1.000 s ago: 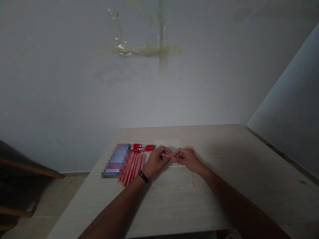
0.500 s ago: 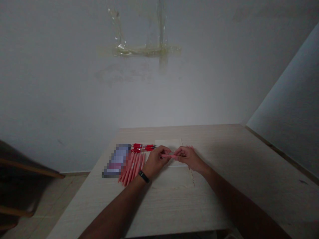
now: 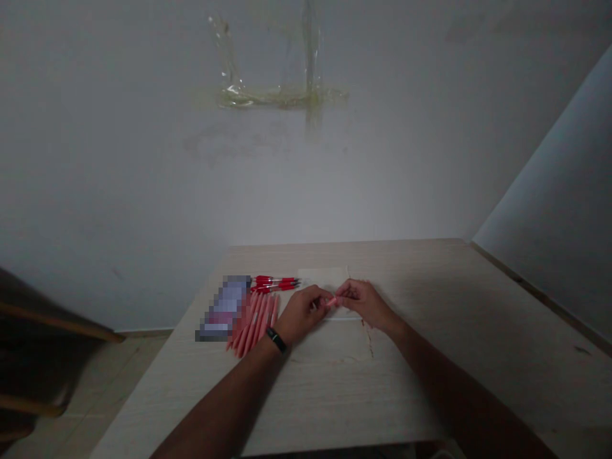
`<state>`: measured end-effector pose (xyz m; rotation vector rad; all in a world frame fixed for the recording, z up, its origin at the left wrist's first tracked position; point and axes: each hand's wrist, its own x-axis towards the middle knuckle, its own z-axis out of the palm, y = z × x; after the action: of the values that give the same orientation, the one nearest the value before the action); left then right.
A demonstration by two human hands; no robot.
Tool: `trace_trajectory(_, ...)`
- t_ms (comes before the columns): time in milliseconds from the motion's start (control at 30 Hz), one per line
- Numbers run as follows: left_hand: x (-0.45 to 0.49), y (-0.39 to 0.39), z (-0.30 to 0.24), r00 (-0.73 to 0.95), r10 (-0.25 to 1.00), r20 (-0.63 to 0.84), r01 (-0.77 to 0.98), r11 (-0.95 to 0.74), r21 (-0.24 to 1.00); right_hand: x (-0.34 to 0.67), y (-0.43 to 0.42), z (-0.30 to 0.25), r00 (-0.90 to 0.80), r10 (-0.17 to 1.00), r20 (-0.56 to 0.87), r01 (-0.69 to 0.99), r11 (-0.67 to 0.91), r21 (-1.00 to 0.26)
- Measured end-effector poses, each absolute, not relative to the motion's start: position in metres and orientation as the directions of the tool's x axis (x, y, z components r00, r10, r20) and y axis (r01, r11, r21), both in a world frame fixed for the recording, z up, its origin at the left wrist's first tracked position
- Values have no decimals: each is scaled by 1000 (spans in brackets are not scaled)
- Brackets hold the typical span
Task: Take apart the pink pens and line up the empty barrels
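My left hand [image 3: 301,313] and my right hand [image 3: 358,301] meet over a white sheet of paper [image 3: 320,277], their fingertips nearly touching. Between them they pinch a small pink pen part [image 3: 331,301], most of it hidden by my fingers. Nearest my left hand, several pink pen barrels [image 3: 253,325] lie side by side on the table. Beyond them lie several red pens [image 3: 273,284]. A pixelated, blurred flat package [image 3: 224,308] sits left of the barrels, its contents impossible to make out.
The light wood-grain table [image 3: 406,376] has a far edge against a grey wall, with a shiny strip of tape [image 3: 282,97] on the wall. A dark wooden chair [image 3: 33,338] stands at the left, above a tiled floor.
The pink pen part has shortened from view, now mostly inside my fingers. My hands have drawn closer together, and my left hand has moved slightly right.
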<state>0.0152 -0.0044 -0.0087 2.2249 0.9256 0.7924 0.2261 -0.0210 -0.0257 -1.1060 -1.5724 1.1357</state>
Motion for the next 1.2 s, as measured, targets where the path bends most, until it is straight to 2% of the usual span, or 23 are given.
trace_trajectory(200,15,-4,-8,596,745,301,393,-598,699,228,-20,-27,-227,957,180,188,224,-956)
trace_trajectory(367,14,-3,-10,600,741,300,402,-604,688,232,-22,-25,-228,950,211,385,287,-877)
trace_trajectory(567,15,0,-14,522,806,280,480,-549,685,247,-23,-22,-88,972,217,552,229,-802)
trace_trajectory(700,14,2,-19,492,828,269,516,-526,676,241,-19,-27,-181,928,326,649,362,-669)
trace_trajectory(833,12,3,-22,468,843,263,541,-509,669,227,-22,-31,-244,922,301,727,379,-573)
trace_trajectory(1200,12,1,-23,467,856,221,583,-486,651,217,-29,-36,-257,927,273,741,370,-560)
